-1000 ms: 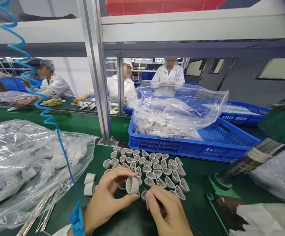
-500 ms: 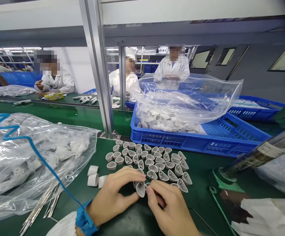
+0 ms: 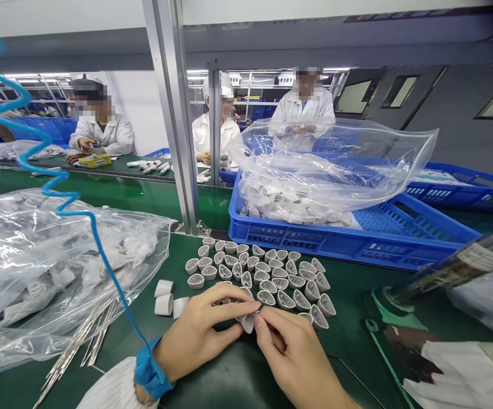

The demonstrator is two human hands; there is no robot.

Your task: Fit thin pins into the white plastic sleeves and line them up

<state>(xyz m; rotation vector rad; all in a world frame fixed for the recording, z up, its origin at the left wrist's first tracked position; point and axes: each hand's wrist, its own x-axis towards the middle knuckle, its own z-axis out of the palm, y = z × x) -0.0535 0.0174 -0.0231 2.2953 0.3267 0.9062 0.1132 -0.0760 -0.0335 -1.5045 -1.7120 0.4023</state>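
Carefully, a worker at a green assembly line pinches a small pale grey cup-shaped part [image 3: 247,322] between both hands, just above the belt. The left hand [image 3: 197,332] curls over the part from one side and the right hand [image 3: 293,358] closes on it from the other, so both are grasping it and only its narrow end shows. Just ahead sits a dense cluster of matching grey cups [image 3: 263,278] on the green conveyor belt [image 3: 212,375], beside three short white cylindrical sleeves [image 3: 163,305]. A clear plastic bag of pale parts [image 3: 50,267] lies to the left, near thin silver metal pins [image 3: 84,335]. A blue fabric wrist strap [image 3: 150,375] circles the left wrist, with its coiled blue cord [image 3: 95,244] rising away. An even fingertip pinch appears best here: firm enough to stop so small a part slipping, yet gentle on its thin rim.
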